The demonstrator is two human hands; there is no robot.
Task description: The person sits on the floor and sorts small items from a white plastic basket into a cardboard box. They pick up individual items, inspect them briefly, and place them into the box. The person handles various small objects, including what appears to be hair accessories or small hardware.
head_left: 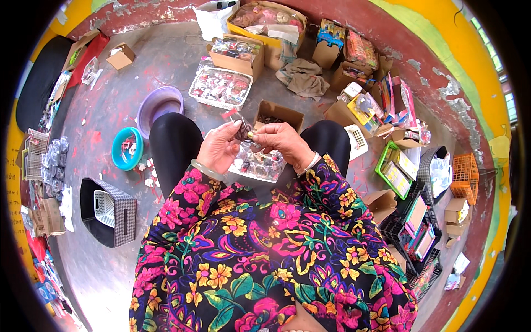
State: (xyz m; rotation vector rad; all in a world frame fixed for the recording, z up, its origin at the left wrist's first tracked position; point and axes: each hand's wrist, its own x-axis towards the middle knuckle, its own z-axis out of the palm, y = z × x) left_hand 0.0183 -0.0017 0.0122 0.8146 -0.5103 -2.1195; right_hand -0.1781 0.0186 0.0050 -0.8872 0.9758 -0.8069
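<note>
In front of my knees, my left hand (219,148) pinches a small dark item (242,131) with a reddish piece sticking up beside it. My right hand (285,144) meets it from the other side, thumb and fingertips closed at a round gold-coloured bead (250,134) on the item. Its exact kind is too small to make out. Below both hands, between my thighs, sits a white basket (255,177) filled with small clear-wrapped pieces. Just beyond the hands stands an open cardboard box (281,112) with dark small things inside.
A white basket of wrapped pieces (213,102) lies ahead, near a yellow-sided carton (271,47). Purple (145,113) and teal basins (123,160) stand to the left, a checked bin (126,216) nearer. Right are a green tray (381,172), black crates (399,243) and an orange crate (464,177).
</note>
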